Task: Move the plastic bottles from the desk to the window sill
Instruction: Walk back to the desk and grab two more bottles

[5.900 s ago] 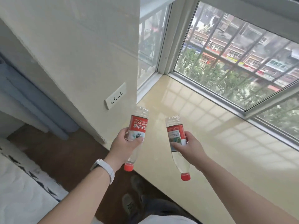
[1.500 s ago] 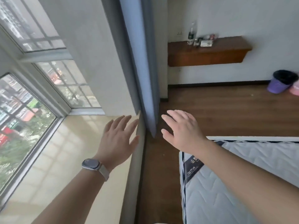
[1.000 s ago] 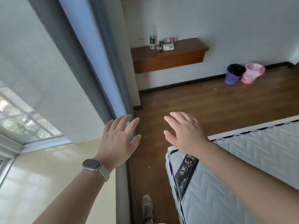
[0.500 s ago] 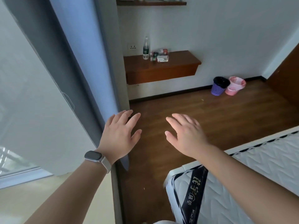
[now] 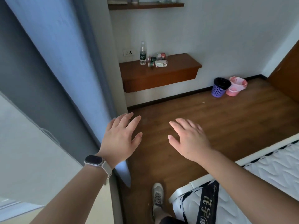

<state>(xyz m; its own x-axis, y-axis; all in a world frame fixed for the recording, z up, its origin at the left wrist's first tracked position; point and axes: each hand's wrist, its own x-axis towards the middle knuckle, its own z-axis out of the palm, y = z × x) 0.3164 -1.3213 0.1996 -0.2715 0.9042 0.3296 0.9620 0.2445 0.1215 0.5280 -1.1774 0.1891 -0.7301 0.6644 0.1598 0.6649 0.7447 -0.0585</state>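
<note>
Across the room a wall-mounted wooden desk (image 5: 178, 68) carries a tall upright plastic bottle with a green label (image 5: 142, 54) and, beside it, several small bottles lying down, one with a red label (image 5: 161, 55), plus a white box (image 5: 161, 63). My left hand (image 5: 120, 138), a watch on its wrist, and my right hand (image 5: 188, 138) are both held out in front of me, palms down, fingers spread, holding nothing. They hover over the wooden floor, far from the desk. A corner of the cream window sill (image 5: 90, 210) shows at lower left.
A blue-grey curtain (image 5: 53, 65) hangs at left beside a wall corner. A white mattress (image 5: 242, 194) fills the lower right. A purple bin (image 5: 219, 90) and a pink basin (image 5: 236, 88) stand by the far wall. My shoe (image 5: 157, 198) is on the floor. A shelf (image 5: 145, 4) hangs above the desk.
I have turned from the window sill toward the room, so the desk now sits nearer and more central. The two bottles I held earlier are gone from my hands, which stay spread.
</note>
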